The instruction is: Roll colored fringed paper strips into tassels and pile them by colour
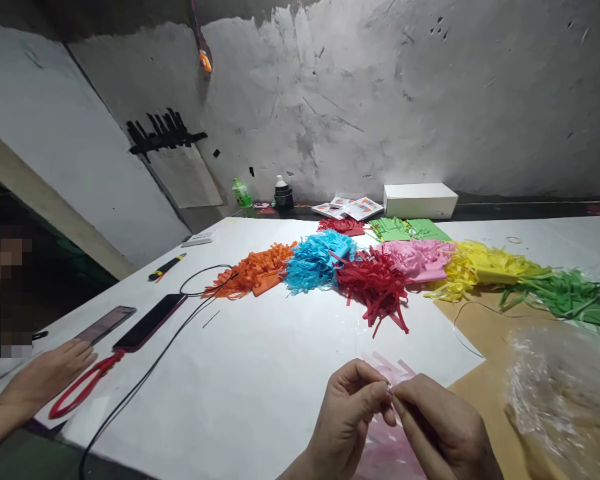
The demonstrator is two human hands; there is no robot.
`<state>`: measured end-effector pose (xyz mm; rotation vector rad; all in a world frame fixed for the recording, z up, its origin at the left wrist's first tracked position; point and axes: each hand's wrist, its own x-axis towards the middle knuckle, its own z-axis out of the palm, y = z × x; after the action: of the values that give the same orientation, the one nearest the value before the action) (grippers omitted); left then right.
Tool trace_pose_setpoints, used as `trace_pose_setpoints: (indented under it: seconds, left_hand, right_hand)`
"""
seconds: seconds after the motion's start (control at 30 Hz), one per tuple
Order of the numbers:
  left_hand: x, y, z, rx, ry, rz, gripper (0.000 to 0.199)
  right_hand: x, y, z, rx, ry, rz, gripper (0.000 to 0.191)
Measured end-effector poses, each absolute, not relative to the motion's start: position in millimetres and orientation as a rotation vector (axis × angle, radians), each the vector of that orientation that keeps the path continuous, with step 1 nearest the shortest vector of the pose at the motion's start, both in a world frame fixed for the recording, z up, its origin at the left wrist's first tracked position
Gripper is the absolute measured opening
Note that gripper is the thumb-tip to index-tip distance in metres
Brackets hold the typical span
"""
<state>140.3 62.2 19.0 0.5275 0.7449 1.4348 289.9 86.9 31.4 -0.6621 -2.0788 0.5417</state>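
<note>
My left hand (347,413) and my right hand (443,423) meet at the front of the table, fingertips nearly touching. Both are closed in a pinch at the same spot. Between the fingertips shows a tiny pinkish bit, too small to name. Below and behind the hands is a blurred pink fringed piece (387,450), partly hidden by them; whether it hangs from the fingers I cannot tell. Beyond the hands lie fringed bundles: red (373,280), blue (317,260), orange (263,267), pink (420,259), yellow (490,267) and green (565,293).
At left another person's hand (55,367) touches a phone (105,323). Beside it lie a black phone (153,321) with a red strap, a cable (150,370) and a cutter (167,268). Clear plastic (555,387) covers the right front. A white box (420,201) stands behind.
</note>
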Motion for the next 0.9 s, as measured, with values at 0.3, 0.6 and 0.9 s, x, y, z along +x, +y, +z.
trace_pose_setpoints:
  seconds: [0.3, 0.6, 0.9]
  left_hand:
    - [143, 64, 16, 0.574, 0.815, 1.444, 0.034]
    - [143, 68, 20, 0.593, 0.842, 1.449, 0.030]
    - [150, 63, 6, 0.704, 0.910, 1.527, 0.025]
  right_hand:
    - [290, 90, 21, -0.657, -2.129, 0.421, 0.021]
    - [289, 90, 19, -0.643, -1.869, 0.839, 0.016]
    - [274, 77, -5, -0.789, -1.615, 0.878, 0.009]
